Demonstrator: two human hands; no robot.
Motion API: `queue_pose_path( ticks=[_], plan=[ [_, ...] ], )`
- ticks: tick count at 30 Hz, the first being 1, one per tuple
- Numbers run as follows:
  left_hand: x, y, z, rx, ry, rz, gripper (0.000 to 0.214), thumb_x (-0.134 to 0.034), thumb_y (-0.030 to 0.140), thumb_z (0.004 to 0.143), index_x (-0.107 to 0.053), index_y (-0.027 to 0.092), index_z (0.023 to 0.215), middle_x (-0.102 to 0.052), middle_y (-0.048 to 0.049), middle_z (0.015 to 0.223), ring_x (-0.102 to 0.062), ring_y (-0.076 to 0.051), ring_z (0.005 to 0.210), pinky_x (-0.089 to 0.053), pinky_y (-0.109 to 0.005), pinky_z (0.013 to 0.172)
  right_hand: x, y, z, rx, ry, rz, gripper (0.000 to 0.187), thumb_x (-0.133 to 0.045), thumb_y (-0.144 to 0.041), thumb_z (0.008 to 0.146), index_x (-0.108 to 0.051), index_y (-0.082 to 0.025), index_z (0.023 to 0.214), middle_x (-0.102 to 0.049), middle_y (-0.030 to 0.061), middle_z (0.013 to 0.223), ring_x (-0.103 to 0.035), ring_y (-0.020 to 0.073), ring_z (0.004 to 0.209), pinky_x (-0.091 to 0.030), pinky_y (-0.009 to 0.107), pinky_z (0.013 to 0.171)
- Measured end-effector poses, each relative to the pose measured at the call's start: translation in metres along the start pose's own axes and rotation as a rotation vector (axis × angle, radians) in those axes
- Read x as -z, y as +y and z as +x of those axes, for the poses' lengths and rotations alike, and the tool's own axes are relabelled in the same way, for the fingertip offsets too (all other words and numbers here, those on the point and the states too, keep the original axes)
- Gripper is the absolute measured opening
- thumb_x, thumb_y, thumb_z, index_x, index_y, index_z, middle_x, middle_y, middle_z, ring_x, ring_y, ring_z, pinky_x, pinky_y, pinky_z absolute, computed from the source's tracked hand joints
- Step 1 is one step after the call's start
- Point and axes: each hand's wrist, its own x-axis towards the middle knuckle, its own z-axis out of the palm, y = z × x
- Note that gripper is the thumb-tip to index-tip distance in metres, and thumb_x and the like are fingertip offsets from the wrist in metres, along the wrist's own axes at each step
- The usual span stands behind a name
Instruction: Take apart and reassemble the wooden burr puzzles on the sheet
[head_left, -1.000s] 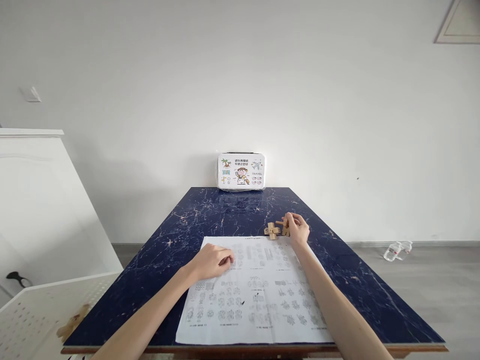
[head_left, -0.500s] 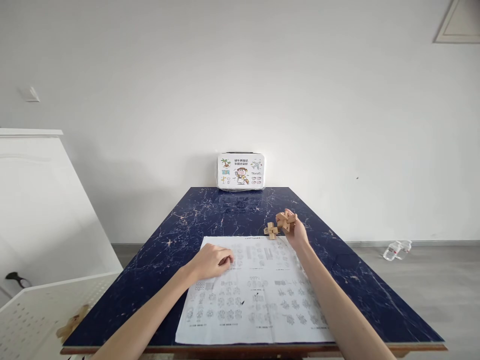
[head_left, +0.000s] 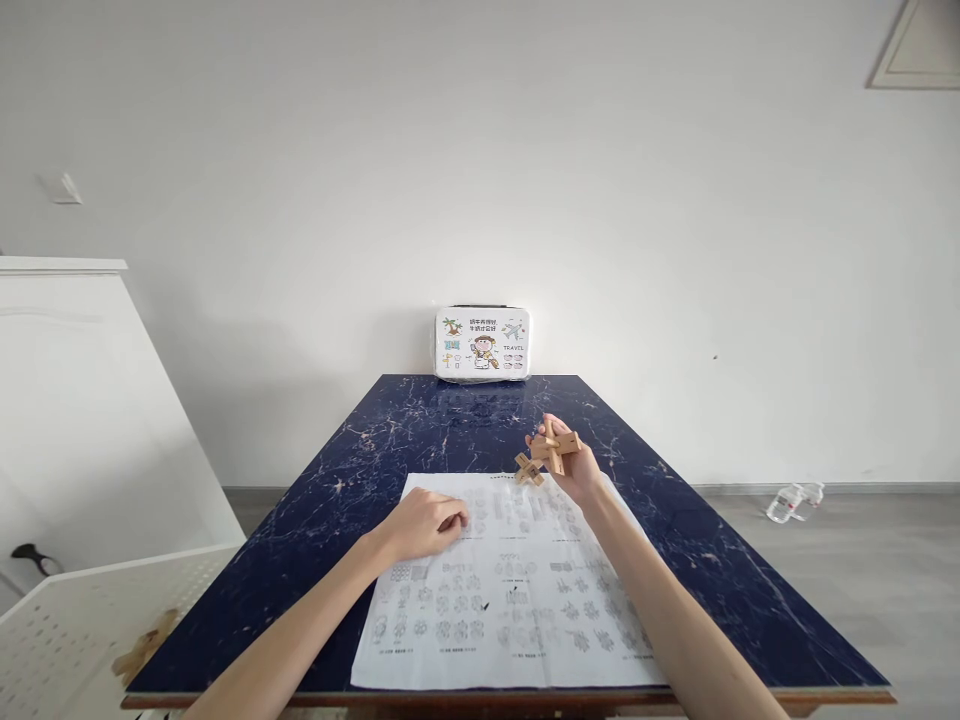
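Right hand [head_left: 576, 472] clasps a light wooden cross-shaped puzzle [head_left: 556, 448] above the white printed sheet's [head_left: 510, 600] far edge, while the left hand [head_left: 424, 522] rests on it, loosely curled and empty.

Far beyond my fingers [head_left: 450, 520] a bare white wall [head_left: 675, 200] rises behind the dark blue marbled surface [head_left: 420, 420]. To their left stands a white cabinet [head_left: 82, 400]. To their right lies grey floor [head_left: 862, 560] with clear bottles [head_left: 795, 498]. The light is soft and even.
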Motion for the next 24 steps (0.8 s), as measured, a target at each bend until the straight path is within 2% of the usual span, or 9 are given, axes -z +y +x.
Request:
queue_pose_path(
  ticks=[4,7,12,18,21,24],
  plan=[
    [0.000,0.001,0.000,-0.002,0.010,0.002,0.025,-0.053,0.008,0.088,-0.076,0.019,0.089,-0.074,0.0016,0.069,-0.060,-0.011,0.052,-0.039,-0.022,0.056,-0.023,0.005,-0.010,-0.054,-0.145,0.027,0.015,-0.073,-0.035,0.091,-0.071,-0.027,0.103,-0.067,0.0008,0.085,-0.064,0.0188,0.077,-0.056,0.048,0.099],
    [-0.001,0.001,0.000,-0.006,0.011,0.007,0.024,-0.054,0.007,0.087,-0.075,0.019,0.089,-0.075,0.0021,0.070,-0.060,-0.010,0.052,-0.038,-0.022,0.056,-0.036,0.014,-0.019,-0.129,-0.259,0.016,0.018,-0.071,-0.035,0.093,-0.072,-0.025,0.107,-0.068,0.0016,0.085,-0.065,0.0178,0.078,-0.054,0.048,0.102],
    [-0.001,0.000,0.001,-0.004,0.009,0.019,0.024,-0.055,0.005,0.087,-0.074,0.020,0.089,-0.074,0.0029,0.070,-0.058,-0.010,0.050,-0.036,-0.022,0.056,-0.045,0.030,-0.026,-0.271,-0.413,-0.066,0.026,-0.071,-0.034,0.095,-0.071,-0.020,0.116,-0.071,0.0043,0.087,-0.067,0.0180,0.080,-0.053,0.047,0.100],
    [-0.001,0.001,0.001,0.018,-0.016,0.033,0.023,-0.053,0.010,0.089,-0.071,0.021,0.096,-0.070,0.0036,0.066,-0.060,-0.011,0.052,-0.037,-0.022,0.057,-0.047,0.036,-0.030,-0.368,-0.445,-0.170,0.031,-0.075,-0.041,0.092,-0.070,-0.020,0.114,-0.073,0.0061,0.092,-0.071,0.0220,0.089,-0.055,0.039,0.088],
    [0.000,0.004,0.001,0.081,-0.041,0.011,0.019,-0.059,0.021,0.090,-0.066,0.021,0.108,-0.066,0.0048,0.062,-0.061,-0.014,0.051,-0.040,-0.023,0.057,-0.054,0.034,-0.036,-0.350,-0.427,-0.254,0.032,-0.075,-0.046,0.091,-0.069,-0.022,0.111,-0.074,0.0069,0.097,-0.071,0.0231,0.092,-0.055,0.037,0.086],
    [0.003,0.008,0.002,0.128,-0.063,-0.039,0.029,-0.065,0.038,0.090,-0.059,0.020,0.112,-0.065,0.0053,0.061,-0.061,-0.016,0.051,-0.041,-0.024,0.056,-0.062,0.034,-0.041,-0.299,-0.403,-0.296,0.035,-0.078,-0.050,0.088,-0.069,-0.023,0.109,-0.075,0.0066,0.102,-0.072,0.0237,0.095,-0.055,0.039,0.089]
  ],
)
